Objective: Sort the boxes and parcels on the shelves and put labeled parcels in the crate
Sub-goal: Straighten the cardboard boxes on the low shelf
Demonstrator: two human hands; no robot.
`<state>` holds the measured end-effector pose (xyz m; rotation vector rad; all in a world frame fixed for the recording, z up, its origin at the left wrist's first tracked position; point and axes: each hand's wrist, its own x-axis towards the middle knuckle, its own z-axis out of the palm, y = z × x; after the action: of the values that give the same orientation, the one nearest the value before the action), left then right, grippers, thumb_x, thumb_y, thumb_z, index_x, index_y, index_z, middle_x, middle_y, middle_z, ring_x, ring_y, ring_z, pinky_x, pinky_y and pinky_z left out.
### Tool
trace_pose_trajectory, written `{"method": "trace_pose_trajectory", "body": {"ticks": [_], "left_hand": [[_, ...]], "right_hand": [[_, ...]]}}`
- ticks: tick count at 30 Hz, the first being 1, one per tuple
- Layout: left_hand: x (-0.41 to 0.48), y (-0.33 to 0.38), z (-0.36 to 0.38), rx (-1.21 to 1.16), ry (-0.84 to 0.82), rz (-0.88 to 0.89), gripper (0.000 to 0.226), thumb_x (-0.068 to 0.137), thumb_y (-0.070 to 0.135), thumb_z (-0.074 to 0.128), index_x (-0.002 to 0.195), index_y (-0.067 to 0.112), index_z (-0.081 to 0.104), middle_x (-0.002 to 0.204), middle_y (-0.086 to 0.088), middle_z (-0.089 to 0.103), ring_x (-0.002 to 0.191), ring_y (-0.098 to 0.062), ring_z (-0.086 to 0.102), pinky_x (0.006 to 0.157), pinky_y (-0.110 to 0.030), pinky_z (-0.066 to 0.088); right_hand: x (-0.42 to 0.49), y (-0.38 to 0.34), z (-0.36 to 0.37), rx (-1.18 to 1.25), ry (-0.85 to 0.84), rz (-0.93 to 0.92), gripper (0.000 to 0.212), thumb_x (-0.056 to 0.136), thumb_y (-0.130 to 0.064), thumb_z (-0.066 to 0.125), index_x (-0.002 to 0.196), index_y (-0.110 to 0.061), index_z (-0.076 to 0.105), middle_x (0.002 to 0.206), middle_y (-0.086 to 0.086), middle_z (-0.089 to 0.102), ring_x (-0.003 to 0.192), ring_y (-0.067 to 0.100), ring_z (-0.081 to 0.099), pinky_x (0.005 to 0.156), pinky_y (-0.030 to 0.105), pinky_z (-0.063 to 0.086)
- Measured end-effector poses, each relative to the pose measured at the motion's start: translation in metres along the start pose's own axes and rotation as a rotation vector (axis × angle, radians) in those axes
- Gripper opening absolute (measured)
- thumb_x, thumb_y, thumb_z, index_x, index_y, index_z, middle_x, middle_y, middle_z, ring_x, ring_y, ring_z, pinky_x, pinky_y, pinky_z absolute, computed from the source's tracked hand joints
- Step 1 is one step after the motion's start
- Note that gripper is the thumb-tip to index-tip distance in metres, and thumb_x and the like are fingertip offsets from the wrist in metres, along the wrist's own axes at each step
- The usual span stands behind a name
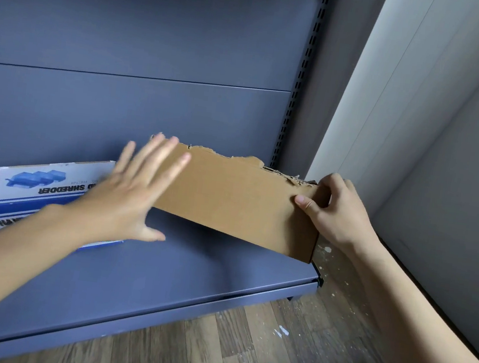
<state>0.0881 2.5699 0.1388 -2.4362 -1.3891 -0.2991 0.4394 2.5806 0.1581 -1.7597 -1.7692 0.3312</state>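
Currently my right hand (337, 211) grips the right end of the torn brown cardboard box (235, 202), thumb on its front face, fingers curled behind. My left hand (131, 195) is spread flat at the box's left end, blurred; contact cannot be confirmed. Left of that hand, a blue-and-white box (35, 189) lies on the shelf (191, 272).

Grey-blue shelf (190, 281), blue-white shredder box (34, 195) left, torn cardboard box (238, 205) right.
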Motion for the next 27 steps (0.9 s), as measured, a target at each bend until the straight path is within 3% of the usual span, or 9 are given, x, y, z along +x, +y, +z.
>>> {"method": "trace_pose_trajectory", "body": {"ticks": [7,10,13,18,21,24,27], "left_hand": [[0.041,0.064,-0.01,0.124,0.015,0.147,0.161,0.032,0.068,0.087,0.157,0.018,-0.001,0.161,-0.024,0.009,0.149,-0.043,0.009,0.108,-0.072,0.023],[0.055,0.084,-0.014,0.18,0.011,0.222,0.158,0.034,0.071,0.084,0.157,0.017,0.0,0.16,-0.025,0.009,0.148,-0.046,0.012,0.107,-0.072,0.025],[0.063,0.095,-0.016,0.178,-0.001,0.236,0.155,0.038,0.074,0.08,0.155,0.018,-0.006,0.16,-0.024,0.009,0.144,-0.046,0.022,0.108,-0.069,0.026],[0.059,0.091,-0.017,0.103,0.055,0.266,0.138,0.044,0.067,0.077,0.154,0.019,0.009,0.147,-0.022,0.033,0.122,-0.042,0.046,0.1,-0.055,0.039],[0.052,0.077,-0.022,0.065,0.078,0.264,0.135,0.048,0.066,0.073,0.155,0.022,0.005,0.142,-0.018,0.036,0.124,-0.039,0.044,0.103,-0.049,0.035],[0.045,0.065,-0.027,0.062,0.066,0.258,0.134,0.048,0.069,0.071,0.156,0.023,0.006,0.143,-0.016,0.033,0.128,-0.036,0.039,0.106,-0.045,0.027],[0.04,0.059,-0.028,0.046,0.066,0.251,0.133,0.049,0.07,0.071,0.156,0.024,0.007,0.144,-0.016,0.033,0.128,-0.035,0.038,0.107,-0.044,0.026]], "right_hand": [[-0.016,-0.043,-0.002,-0.099,-0.005,-0.175,0.048,0.087,-0.053,0.066,0.111,-0.016,0.049,0.108,0.003,0.043,0.087,0.03,0.056,0.077,0.037,0.048],[-0.02,-0.056,-0.005,-0.135,0.001,-0.253,0.043,0.089,-0.048,0.066,0.109,-0.014,0.049,0.107,0.003,0.043,0.08,0.031,0.056,0.072,0.038,0.049],[-0.02,-0.06,-0.006,-0.149,0.047,-0.327,0.031,0.089,-0.036,0.066,0.104,-0.014,0.05,0.103,0.002,0.042,0.068,0.029,0.052,0.064,0.037,0.048],[-0.019,-0.059,-0.012,-0.132,-0.023,-0.425,0.033,0.089,-0.036,0.067,0.106,-0.013,0.051,0.099,-0.001,0.039,0.067,0.022,0.048,0.063,0.032,0.042],[-0.014,-0.055,-0.02,0.133,-0.129,-0.436,0.021,0.095,-0.026,0.062,0.113,-0.02,0.054,0.104,0.0,0.053,0.085,0.014,0.055,0.079,0.031,0.047],[-0.011,-0.049,-0.025,0.574,-0.192,-0.259,0.024,0.102,-0.013,0.048,0.124,-0.024,0.053,0.108,0.003,0.068,0.086,0.014,0.061,0.086,0.035,0.054],[-0.01,-0.039,-0.022,0.665,-0.164,-0.18,0.033,0.105,-0.004,0.038,0.13,-0.02,0.051,0.113,0.006,0.069,0.085,0.021,0.065,0.087,0.036,0.057]]}}
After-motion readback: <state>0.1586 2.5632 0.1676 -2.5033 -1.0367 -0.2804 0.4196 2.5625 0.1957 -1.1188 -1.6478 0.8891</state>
